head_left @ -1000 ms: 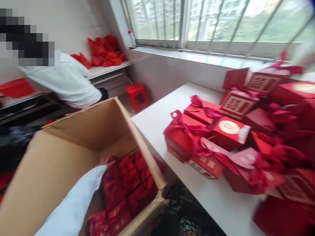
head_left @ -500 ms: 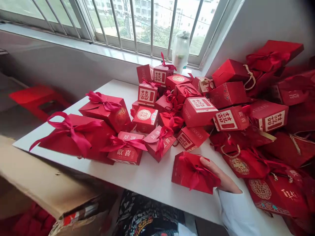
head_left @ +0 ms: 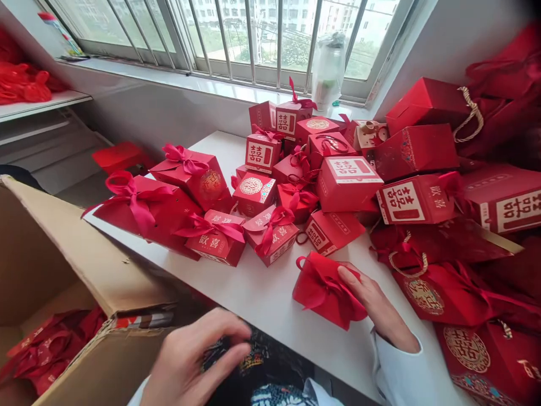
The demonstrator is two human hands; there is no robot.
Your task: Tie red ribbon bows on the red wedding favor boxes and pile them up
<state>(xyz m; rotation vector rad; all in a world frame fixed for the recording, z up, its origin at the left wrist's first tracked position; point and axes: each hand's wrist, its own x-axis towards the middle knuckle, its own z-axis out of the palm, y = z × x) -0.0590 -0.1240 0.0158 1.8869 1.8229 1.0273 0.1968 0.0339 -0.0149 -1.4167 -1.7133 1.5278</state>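
Note:
My right hand (head_left: 376, 301) grips a red gift box (head_left: 325, 290) tied with a red ribbon bow, its thumb on the box's top near the right side. The box is at the white table's front part; the fingers behind it are hidden. Below the table's front edge, between the cardboard box and my lap, my left hand (head_left: 198, 358) is empty, its fingers curved and the thumb apart. Nearest to the held box are a small red box with white panel (head_left: 333, 231) and a ribboned red box (head_left: 270, 232).
Many red boxes crowd the white table (head_left: 249, 287). Larger red bags (head_left: 422, 293) with cord handles are piled at the right. An open cardboard box (head_left: 71, 242) holding red items stands at the left. A plastic-wrapped container (head_left: 327, 73) is on the windowsill.
My left hand has come into view at the bottom. My right hand still holds the gift box, now tilted slightly differently. The view has swung left, showing more of the cardboard box.

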